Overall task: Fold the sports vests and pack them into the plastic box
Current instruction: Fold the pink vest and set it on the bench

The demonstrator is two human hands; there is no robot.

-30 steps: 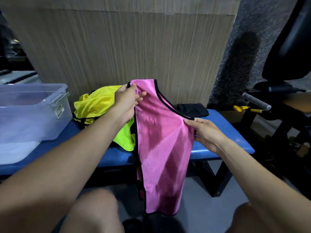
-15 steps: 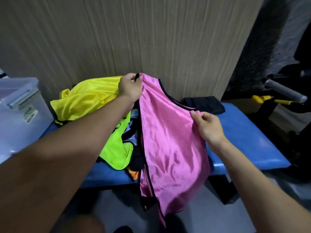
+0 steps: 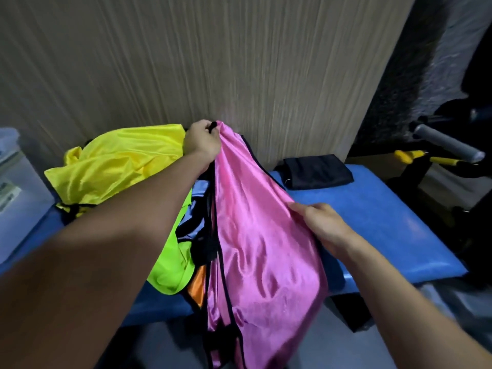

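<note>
Pink vest (image 3: pixel 255 235) w/ black trim hangs over front edge of blue bench (image 3: pixel 386 222). Left hand (image 3: pixel 202 142) pinches its top end, fingers curled; right hand (image 3: pixel 323 223) pinches its right edge. Yellow vest (image 3: pixel 114 166) piled at left, clear plastic box (image 3: pixel 16 182) at far left edge.

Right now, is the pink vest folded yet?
Not yet: the pink vest hangs loose, gripped by the left hand and right hand.
</note>
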